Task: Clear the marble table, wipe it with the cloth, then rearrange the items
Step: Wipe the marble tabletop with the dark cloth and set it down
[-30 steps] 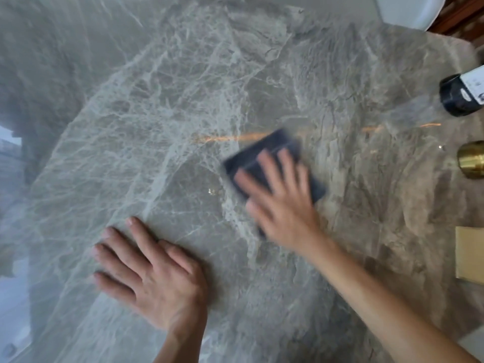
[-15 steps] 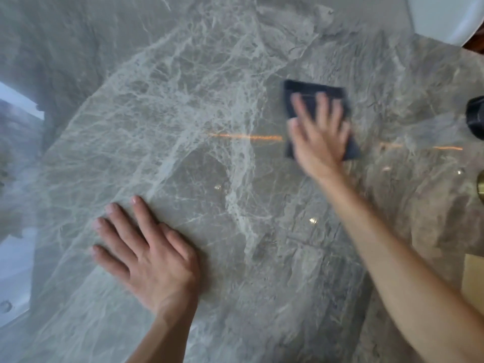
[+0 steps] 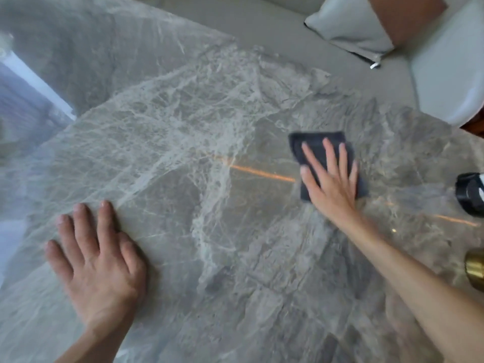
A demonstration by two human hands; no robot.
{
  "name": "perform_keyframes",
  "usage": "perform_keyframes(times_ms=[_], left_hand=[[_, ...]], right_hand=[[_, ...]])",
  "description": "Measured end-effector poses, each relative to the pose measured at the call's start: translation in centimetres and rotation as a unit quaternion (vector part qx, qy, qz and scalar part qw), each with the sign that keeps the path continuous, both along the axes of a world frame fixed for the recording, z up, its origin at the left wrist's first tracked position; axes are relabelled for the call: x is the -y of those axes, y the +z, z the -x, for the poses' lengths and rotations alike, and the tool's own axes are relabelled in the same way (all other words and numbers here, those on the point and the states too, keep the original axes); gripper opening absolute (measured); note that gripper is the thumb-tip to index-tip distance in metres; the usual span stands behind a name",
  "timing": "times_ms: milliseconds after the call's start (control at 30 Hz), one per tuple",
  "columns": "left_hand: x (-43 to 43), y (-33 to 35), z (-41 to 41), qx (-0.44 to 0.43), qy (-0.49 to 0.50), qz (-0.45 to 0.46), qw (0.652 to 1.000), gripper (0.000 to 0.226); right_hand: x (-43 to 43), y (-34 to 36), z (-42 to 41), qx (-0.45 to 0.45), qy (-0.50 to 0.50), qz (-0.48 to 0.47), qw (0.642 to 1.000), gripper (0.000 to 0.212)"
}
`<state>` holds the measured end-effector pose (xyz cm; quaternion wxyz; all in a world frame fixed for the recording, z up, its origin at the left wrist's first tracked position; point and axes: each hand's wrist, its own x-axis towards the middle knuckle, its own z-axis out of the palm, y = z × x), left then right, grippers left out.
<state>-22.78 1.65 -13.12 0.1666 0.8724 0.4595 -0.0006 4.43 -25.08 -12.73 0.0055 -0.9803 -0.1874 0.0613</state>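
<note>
marble table (image 3: 199,158) | right hand (image 3: 330,185) flat on cloth (image 3: 317,142) | left hand (image 3: 98,268) spread

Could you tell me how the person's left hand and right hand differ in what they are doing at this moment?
The right hand presses flat on the dark cloth, while the left hand rests bare on the marble table. The right hand reaches far across the table with its arm stretched out; the left hand lies nearer the person. Both are palm down with fingers spread, neither gripping anything.
</note>
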Motion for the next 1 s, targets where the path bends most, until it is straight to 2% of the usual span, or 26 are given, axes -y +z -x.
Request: perform_keyframes(times_ms=[33,67,100,167,267,333,367,433,500,533,600,633,833,900,967,1000], left_hand=[[0.0,0.0,0.0,0.000,0.001,-0.004,1.000,0.059],[0.1,0.0,0.1,-0.001,0.003,-0.009,1.000,0.059],[0.1,-0.1,0.2,-0.004,0.003,-0.013,1.000,0.058],[0.1,-0.1,0.4,-0.011,0.003,-0.019,1.000,0.058],[0.0,-0.1,0.4,-0.004,0.005,-0.018,1.000,0.058],[0.0,0.0,0.4,0.003,0.005,-0.017,1.000,0.057],[0.0,0.0,0.3,0.008,0.004,-0.018,1.000,0.057],[0.1,-0.1,0.4,0.011,0.005,-0.017,1.000,0.057],[0.0,-0.2,0.5,0.012,0.007,-0.016,1.000,0.058],[0.0,-0.2,0.6,0.013,0.006,-0.019,1.000,0.058],[0.0,-0.3,0.5,0.016,0.002,-0.027,1.000,0.060],[0.0,-0.3,0.5,0.019,0.000,-0.030,0.999,0.060],[0.0,-0.2,0.9,0.037,-0.008,-0.022,0.999,0.058],[0.0,0.5,1.3,0.132,-0.005,0.028,0.991,0.060],[0.4,1.5,3.3,0.280,0.024,0.074,0.957,0.056],[0.9,2.1,5.1,0.327,0.048,0.063,0.942,0.052]], right_hand=[[-2.9,0.1,-1.2,-0.007,-0.039,-0.023,0.999,0.052],[-5.7,-0.1,-1.1,-0.014,-0.029,-0.031,0.999,0.052],[-8.1,-0.3,0.1,-0.017,0.023,-0.031,0.999,0.052],[-10.3,-0.1,5.5,-0.013,0.198,-0.033,0.979,0.052],[-4.8,0.8,13.8,-0.051,0.457,-0.013,0.888,0.049],[0.6,1.2,13.7,-0.060,0.528,0.012,0.847,0.049],[2.5,1.2,11.9,-0.046,0.528,0.027,0.847,0.050],[4.2,0.5,6.9,-0.014,0.454,0.055,0.889,0.053],[2.3,0.2,2.4,0.002,0.286,0.052,0.957,0.054],[0.5,0.0,0.8,0.006,0.197,0.040,0.979,0.055],[-3.6,-0.2,-0.6,0.000,0.074,0.007,0.997,0.054],[-5.5,-0.3,-0.4,-0.003,0.060,-0.002,0.998,0.053],[-11.0,-0.5,9.4,-0.020,0.248,-0.040,0.968,0.056],[-10.7,-0.4,13.8,-0.005,0.285,-0.049,0.957,0.059],[-9.8,-0.3,18.5,-0.012,0.301,-0.074,0.951,0.061],[-9.4,-0.3,20.8,-0.019,0.305,-0.087,0.948,0.061]])
